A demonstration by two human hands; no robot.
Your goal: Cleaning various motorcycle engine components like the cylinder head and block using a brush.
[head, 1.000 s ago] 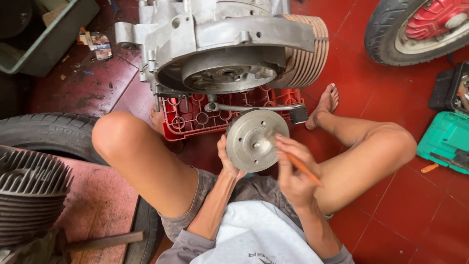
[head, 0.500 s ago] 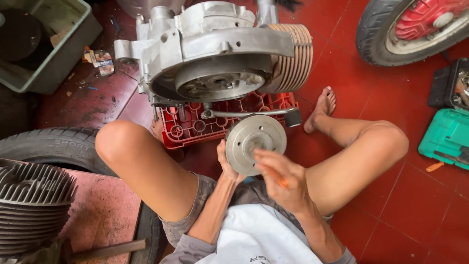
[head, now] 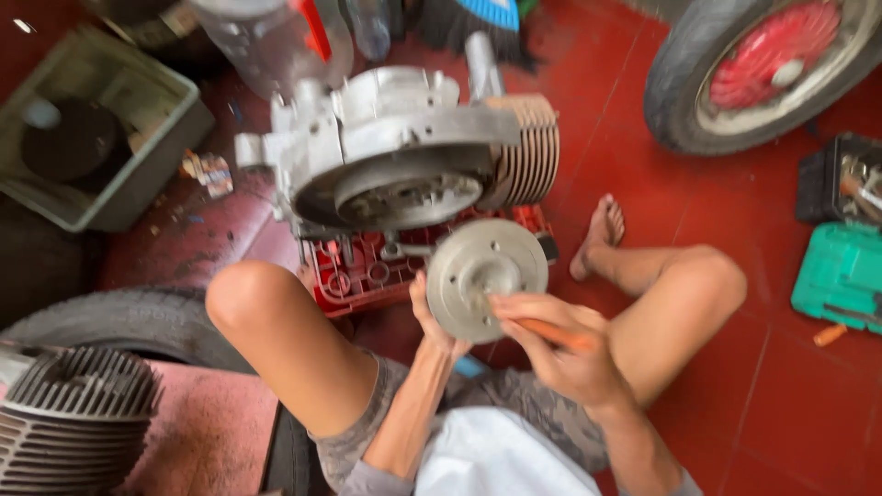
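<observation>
Disc [head: 485, 276]: off the engine [head: 404, 165], held up over the crate [head: 367, 271].
Left hand [head: 432, 317]: closed on disc rim.
Right hand [head: 560, 354]: grips orange tool [head: 551, 331] at hub.
Progress: hub work underway; disc not refitted.

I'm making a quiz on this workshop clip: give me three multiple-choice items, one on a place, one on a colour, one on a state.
1. Where is the grey metal engine casing?
A. on the red plastic crate
B. in the green bin
C. on a tyre

2. What colour is the tool case at the far right?
A. yellow
B. teal
C. white

3. How is the round grey metal disc held?
A. lying flat on the floor
B. bolted onto the casing
C. propped up by the left hand while the right hand applies an orange-handled tool

A: the crate shows beneath it.
B: its shell is teal.
C: both hands meet at it.
</observation>
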